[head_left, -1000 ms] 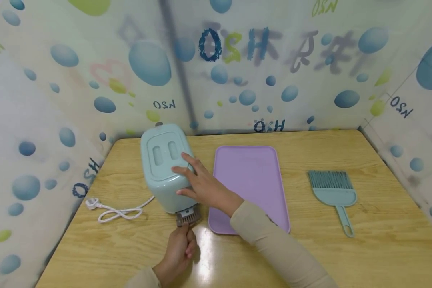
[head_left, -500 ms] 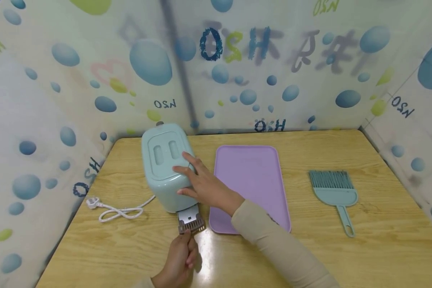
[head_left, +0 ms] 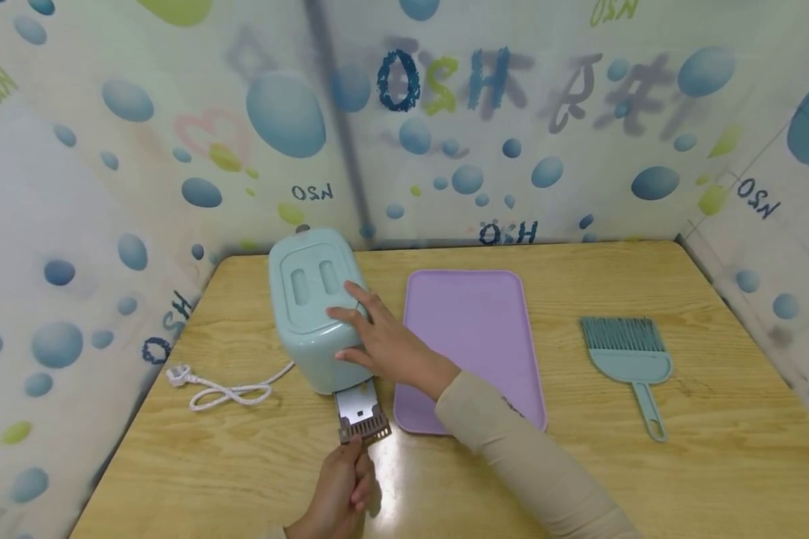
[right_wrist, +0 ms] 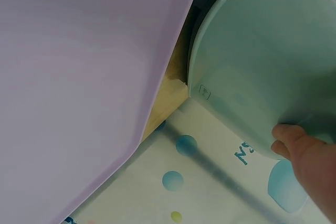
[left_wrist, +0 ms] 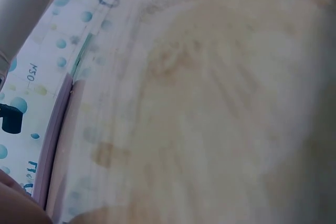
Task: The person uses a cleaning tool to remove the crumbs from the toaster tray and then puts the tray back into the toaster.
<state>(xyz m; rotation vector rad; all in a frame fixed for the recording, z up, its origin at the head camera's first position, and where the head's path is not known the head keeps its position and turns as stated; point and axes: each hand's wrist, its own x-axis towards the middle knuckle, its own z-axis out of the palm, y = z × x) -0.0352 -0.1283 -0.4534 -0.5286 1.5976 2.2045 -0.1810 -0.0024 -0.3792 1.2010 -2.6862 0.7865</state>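
A light blue toaster point(head_left: 317, 352) with a lid with two oblong recesses stands at the left of the table in the head view. From the bottom of its near end sticks out a metal crumb tray point(head_left: 356, 404) with a brown slotted end. My left hand point(head_left: 340, 483) pinches that brown end between thumb and curled fingers. Spread fingers of my right hand point(head_left: 394, 348) rest on the toaster's lid and near right side. In the right wrist view, a fingertip of the right hand point(right_wrist: 310, 161) touches the toaster wall point(right_wrist: 252, 77). The left wrist view is mostly blurred.
A purple tray point(head_left: 472, 337) lies just right of the toaster, under the right forearm. Farther right lies a small teal brush point(head_left: 627, 359). A white power cord point(head_left: 232, 393) with its plug lies left of the toaster. Patterned walls point(head_left: 468, 180) border the wooden table.
The left hand has drawn the crumb tray out of the toaster toward the near edge, so more of its metal shows. My right hand stays on the toaster.
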